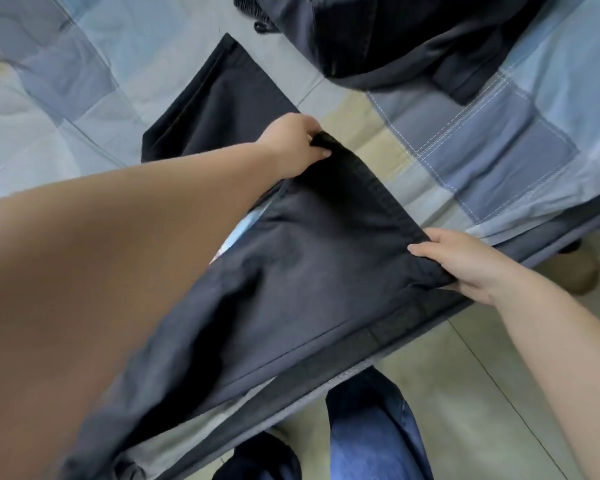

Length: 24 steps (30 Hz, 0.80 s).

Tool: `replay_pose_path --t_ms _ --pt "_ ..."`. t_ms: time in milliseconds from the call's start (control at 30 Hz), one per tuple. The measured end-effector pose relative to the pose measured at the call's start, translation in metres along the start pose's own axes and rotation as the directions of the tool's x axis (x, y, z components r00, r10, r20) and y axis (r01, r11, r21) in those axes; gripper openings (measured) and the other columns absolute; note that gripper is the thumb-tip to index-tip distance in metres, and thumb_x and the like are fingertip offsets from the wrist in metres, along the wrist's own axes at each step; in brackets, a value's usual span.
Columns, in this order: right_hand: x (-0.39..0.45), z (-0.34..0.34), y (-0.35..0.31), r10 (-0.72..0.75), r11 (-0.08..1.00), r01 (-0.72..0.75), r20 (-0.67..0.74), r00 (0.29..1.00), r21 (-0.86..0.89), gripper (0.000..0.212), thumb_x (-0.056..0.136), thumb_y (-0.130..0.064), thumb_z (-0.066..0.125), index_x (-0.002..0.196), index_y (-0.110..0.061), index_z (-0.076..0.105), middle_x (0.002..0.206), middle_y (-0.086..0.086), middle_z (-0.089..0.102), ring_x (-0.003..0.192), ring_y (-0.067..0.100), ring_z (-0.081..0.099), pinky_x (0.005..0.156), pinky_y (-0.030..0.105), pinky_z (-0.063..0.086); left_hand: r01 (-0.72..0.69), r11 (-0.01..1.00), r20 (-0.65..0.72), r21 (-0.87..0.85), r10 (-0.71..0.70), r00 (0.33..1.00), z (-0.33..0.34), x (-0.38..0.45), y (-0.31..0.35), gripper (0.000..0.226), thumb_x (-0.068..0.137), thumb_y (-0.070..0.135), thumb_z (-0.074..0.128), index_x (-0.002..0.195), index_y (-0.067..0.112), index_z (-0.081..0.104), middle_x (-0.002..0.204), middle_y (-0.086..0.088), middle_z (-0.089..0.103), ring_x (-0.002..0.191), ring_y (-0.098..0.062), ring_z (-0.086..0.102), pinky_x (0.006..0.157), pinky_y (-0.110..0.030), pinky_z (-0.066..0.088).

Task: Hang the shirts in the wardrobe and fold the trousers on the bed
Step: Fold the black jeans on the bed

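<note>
Trousers are lying on bed | left hand is pinching waistband corner | right hand is gripping other corner

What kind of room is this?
Most likely a bedroom. A bed with a checked blue bedspread fills the view, both hands hold dark trousers over it, and more dark clothes lie in a heap beyond.

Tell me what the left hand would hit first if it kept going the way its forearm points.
Probably bare patchwork bedspread: the left hand, gripping the dark trousers, points up and right. Farther along lies the dark clothing pile. Depth is unclear.
</note>
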State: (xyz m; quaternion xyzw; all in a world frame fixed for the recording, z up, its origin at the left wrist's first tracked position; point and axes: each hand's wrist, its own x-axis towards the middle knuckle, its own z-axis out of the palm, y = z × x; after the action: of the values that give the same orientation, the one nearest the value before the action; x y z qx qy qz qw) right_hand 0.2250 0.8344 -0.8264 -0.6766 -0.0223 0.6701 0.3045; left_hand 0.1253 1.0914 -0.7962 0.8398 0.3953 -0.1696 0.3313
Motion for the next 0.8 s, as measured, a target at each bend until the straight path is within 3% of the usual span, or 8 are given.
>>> replay_pose_path --t_ms 100,200,267,333,400,567,667,800 --pt "0.009 0.005 0.007 -0.030 0.980 0.002 -0.139 0.990 -0.198 0.019 0.093 -0.015 0.048 0.098 -0.020 0.065 0.097 0.004 0.072 0.089 0.021 0.066 0.083 0.038 0.053 0.040 0.987 0.007 0.153 -0.042 0.999 0.015 0.006 0.000 0.020 0.090 0.028 0.062 0.100 0.010 0.062 0.102 -0.005 0.061 0.097 -0.025 0.057 0.075 -0.030 0.041" --pt "0.012 0.010 0.014 -0.186 0.903 0.052 -0.278 0.942 -0.427 0.017 0.091 -0.021 0.048 0.100 -0.027 0.060 0.090 -0.009 0.065 0.087 0.017 0.059 0.068 0.028 0.044 0.055 0.974 -0.001 0.220 -0.056 0.998 0.018 0.013 0.007 0.021 0.090 0.032 0.061 0.096 0.012 0.058 0.096 -0.002 0.058 0.090 -0.024 0.058 0.071 -0.031 0.043" --pt "0.011 0.009 0.021 -0.314 0.880 0.118 -0.380 0.870 -0.459 0.011 0.091 -0.024 0.053 0.099 -0.029 0.059 0.082 -0.012 0.060 0.080 0.013 0.055 0.060 0.027 0.036 0.103 0.994 0.016 0.025 -0.103 0.995 0.021 0.018 0.014 0.025 0.091 0.029 0.062 0.107 0.010 0.060 0.099 -0.005 0.062 0.084 -0.025 0.066 0.074 -0.034 0.054" --pt "0.011 0.000 0.025 -0.446 0.872 0.225 -0.512 0.734 -0.435 0.009 0.090 -0.028 0.059 0.100 -0.028 0.058 0.078 -0.012 0.060 0.076 0.013 0.055 0.063 0.026 0.033 0.131 0.968 -0.015 -0.214 -0.138 0.990 0.026 0.024 0.020 0.025 0.091 0.025 0.062 0.111 0.010 0.060 0.101 -0.007 0.063 0.085 -0.028 0.069 0.078 -0.038 0.058" --pt "0.012 -0.012 0.024 -0.470 0.875 0.260 -0.587 0.659 -0.409 0.009 0.089 -0.032 0.061 0.097 -0.030 0.056 0.073 -0.011 0.061 0.074 0.015 0.056 0.064 0.027 0.033 0.127 0.936 -0.024 -0.328 -0.142 0.990 0.035 0.029 0.024 0.020 0.091 0.021 0.062 0.109 0.013 0.060 0.094 -0.001 0.060 0.090 -0.025 0.067 0.082 -0.038 0.057" --pt "0.017 -0.017 0.025 -0.386 0.847 0.082 -0.501 0.775 -0.525 0.022 0.089 -0.031 0.062 0.108 -0.020 0.059 0.089 -0.006 0.059 0.090 0.021 0.058 0.072 0.029 0.038 0.130 0.909 0.070 -0.396 -0.112 0.991 0.041 0.026 0.013 0.027 0.090 0.015 0.063 0.115 0.022 0.059 0.092 0.015 0.060 0.092 -0.010 0.062 0.088 -0.033 0.055" --pt "0.007 -0.006 0.021 -0.511 0.786 0.115 -0.533 0.675 -0.608 0.032 0.087 -0.027 0.065 0.117 -0.017 0.058 0.111 0.004 0.055 0.107 0.026 0.053 0.091 0.035 0.040 0.126 0.916 0.046 -0.381 -0.117 0.992 0.029 0.010 -0.009 0.022 0.089 0.017 0.063 0.109 0.026 0.061 0.103 0.010 0.064 0.092 -0.008 0.063 0.083 -0.026 0.056" --pt "-0.009 0.032 0.013 -0.703 0.639 0.282 -0.395 0.592 -0.715 0.036 0.084 -0.015 0.066 0.118 -0.009 0.059 0.127 0.014 0.051 0.121 0.030 0.046 0.106 0.036 0.031 0.200 0.902 0.059 -0.382 -0.192 0.980 0.004 -0.026 -0.061 0.020 0.090 0.014 0.063 0.109 0.019 0.063 0.087 0.013 0.061 0.073 -0.001 0.058 0.069 -0.018 0.054"
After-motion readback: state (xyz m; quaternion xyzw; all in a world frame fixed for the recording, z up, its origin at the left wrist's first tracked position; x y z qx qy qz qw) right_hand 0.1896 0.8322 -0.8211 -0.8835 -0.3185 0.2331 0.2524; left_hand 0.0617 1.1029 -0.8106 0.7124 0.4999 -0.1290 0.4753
